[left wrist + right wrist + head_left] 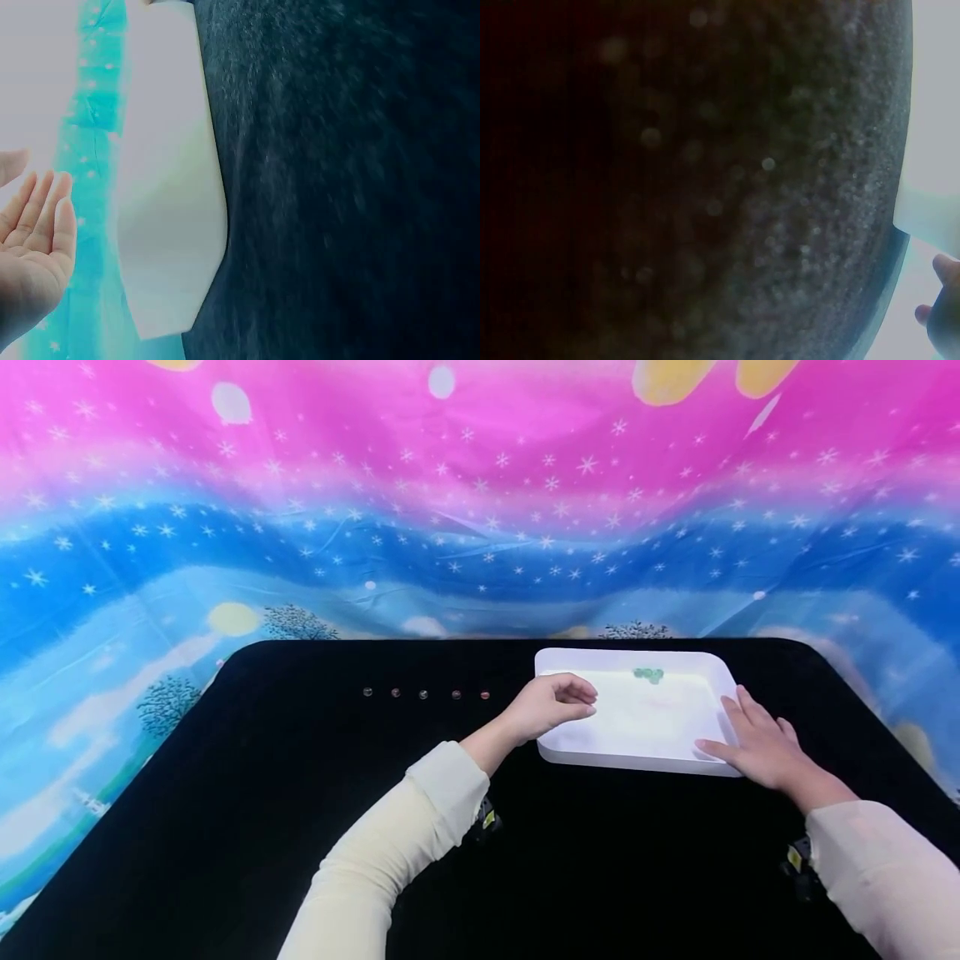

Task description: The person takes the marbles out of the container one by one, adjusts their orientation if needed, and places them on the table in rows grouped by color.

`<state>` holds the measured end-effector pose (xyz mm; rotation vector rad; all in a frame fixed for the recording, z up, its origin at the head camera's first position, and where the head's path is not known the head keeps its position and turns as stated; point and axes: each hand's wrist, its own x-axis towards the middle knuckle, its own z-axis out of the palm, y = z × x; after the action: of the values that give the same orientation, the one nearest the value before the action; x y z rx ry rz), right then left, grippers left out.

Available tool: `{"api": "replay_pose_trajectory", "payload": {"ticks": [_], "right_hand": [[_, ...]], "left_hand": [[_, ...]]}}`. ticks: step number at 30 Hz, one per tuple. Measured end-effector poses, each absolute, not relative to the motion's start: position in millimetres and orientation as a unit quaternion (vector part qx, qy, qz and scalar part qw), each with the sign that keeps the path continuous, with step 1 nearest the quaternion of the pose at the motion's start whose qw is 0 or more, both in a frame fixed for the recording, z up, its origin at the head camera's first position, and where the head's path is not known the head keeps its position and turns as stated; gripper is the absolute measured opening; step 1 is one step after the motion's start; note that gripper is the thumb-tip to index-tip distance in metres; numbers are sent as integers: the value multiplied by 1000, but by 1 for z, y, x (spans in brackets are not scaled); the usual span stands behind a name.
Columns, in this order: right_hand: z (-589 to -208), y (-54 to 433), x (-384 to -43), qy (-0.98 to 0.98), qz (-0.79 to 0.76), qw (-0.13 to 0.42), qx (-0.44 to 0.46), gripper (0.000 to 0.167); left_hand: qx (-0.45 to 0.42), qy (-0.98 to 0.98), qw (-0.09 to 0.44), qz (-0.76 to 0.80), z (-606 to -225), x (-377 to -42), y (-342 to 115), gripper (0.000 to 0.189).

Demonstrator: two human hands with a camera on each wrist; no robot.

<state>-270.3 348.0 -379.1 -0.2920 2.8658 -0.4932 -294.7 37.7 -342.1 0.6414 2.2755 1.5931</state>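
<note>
A white rectangular tray (637, 761) sits on the black table, with a small cluster of green pieces (649, 675) near its far wall. My left hand (551, 703) hovers over the tray's left side, its fingers loosely bent. Nothing shows in its palm, and the left wrist view has the fingers (41, 214) relaxed beside the tray's outer wall (169, 172). At the tray's near right corner, my right hand (765, 743) rests on the rim with fingers extended and thumb reaching over the inside. Only part of that hand enters the right wrist view, next to the tray wall (934, 172).
Several small round glassy pieces (423, 694) lie in a spaced row left of the tray. A black cloth (225, 827) covers the table. Behind the far edge hangs a pink and blue curtain (450, 527) with snowflakes.
</note>
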Motion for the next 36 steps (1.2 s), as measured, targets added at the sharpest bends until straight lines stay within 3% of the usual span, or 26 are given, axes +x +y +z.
{"api": "replay_pose_trajectory", "payload": {"ticks": [9, 18, 28, 36], "right_hand": [[-379, 348, -270, 977, -163, 100, -100, 92], [-378, 348, -270, 977, -160, 94, -100, 93], [-378, 347, -268, 980, -148, 89, -100, 93], [-378, 347, -268, 980, -143, 98, -94, 92]], "left_hand": [[212, 779, 142, 573, -347, -305, 62, 22], [193, 780, 157, 573, -327, -295, 80, 20], [175, 777, 144, 587, -362, -323, 107, 22], [166, 783, 132, 585, -365, -327, 121, 23]]}}
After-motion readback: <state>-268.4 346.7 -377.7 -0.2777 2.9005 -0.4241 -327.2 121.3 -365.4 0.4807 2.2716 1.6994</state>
